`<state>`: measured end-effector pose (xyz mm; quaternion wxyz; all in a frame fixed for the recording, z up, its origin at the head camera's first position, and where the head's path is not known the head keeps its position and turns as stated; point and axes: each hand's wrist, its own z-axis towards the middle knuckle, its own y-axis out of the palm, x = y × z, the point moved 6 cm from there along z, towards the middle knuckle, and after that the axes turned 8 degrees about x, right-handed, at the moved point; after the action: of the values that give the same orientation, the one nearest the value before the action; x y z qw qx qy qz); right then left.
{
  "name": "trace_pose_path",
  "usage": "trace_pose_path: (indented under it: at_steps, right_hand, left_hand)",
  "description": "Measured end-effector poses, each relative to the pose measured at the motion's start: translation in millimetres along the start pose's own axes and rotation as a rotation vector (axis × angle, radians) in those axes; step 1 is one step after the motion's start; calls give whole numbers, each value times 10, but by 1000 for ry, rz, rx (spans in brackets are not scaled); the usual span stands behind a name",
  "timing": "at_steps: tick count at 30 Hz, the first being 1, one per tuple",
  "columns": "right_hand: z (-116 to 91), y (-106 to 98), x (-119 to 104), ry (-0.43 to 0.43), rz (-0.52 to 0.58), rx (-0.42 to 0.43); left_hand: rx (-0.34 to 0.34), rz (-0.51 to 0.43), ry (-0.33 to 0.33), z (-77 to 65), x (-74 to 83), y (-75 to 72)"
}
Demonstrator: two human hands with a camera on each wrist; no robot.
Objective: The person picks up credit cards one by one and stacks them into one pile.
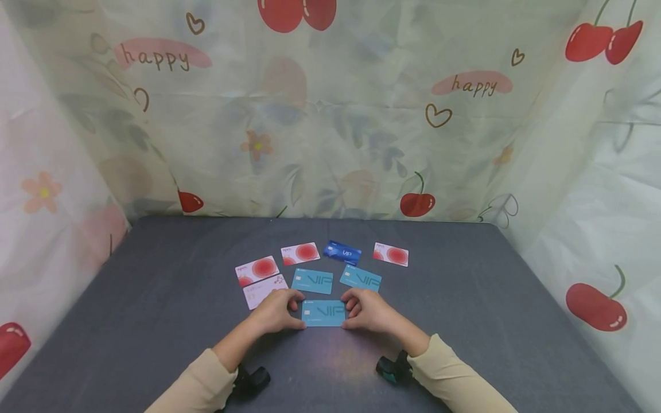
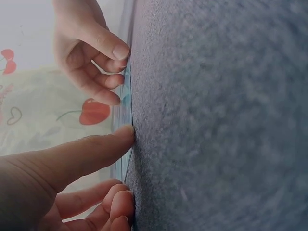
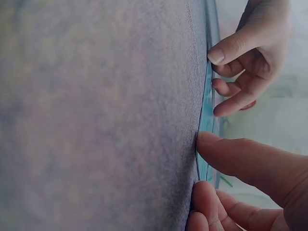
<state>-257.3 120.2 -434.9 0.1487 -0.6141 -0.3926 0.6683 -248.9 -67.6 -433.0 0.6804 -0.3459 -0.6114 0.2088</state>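
Observation:
A light blue VIP card (image 1: 323, 313) lies flat on the dark table between my two hands. My left hand (image 1: 279, 310) holds its left end, with the thumb at the near corner and curled fingers by the far corner. At the right end, my right hand (image 1: 369, 311) grips in a mirrored way. Both wrist views show the card edge-on, low against the cloth; the left thumb (image 2: 96, 151) and the right thumb (image 3: 250, 156) touch its near edge. Just beyond the hands are two more light blue VIP cards (image 1: 312, 281), the right one partly hidden by my right hand.
Three pink cards with red circles (image 1: 391, 254), a dark blue VIP card (image 1: 342, 252) and a pale pink card (image 1: 265, 291) beside my left hand lie farther back on the grey table (image 1: 170, 321). Cherry-print curtains (image 1: 320, 160) stand behind and at both sides.

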Motion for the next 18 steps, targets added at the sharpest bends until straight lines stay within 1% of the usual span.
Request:
trace_pose_path:
  at_steps: [5, 9, 18]
  right_hand:
    - [4, -15, 10, 12, 13, -6]
    - [9, -49, 28, 22, 25, 7]
    - [0, -133, 28, 9, 55, 48]
  left_hand:
    - [-12, -4, -22, 10, -7, -15]
    - [-11, -7, -43, 24, -10, -46]
    - [6, -24, -31, 46, 17, -117]
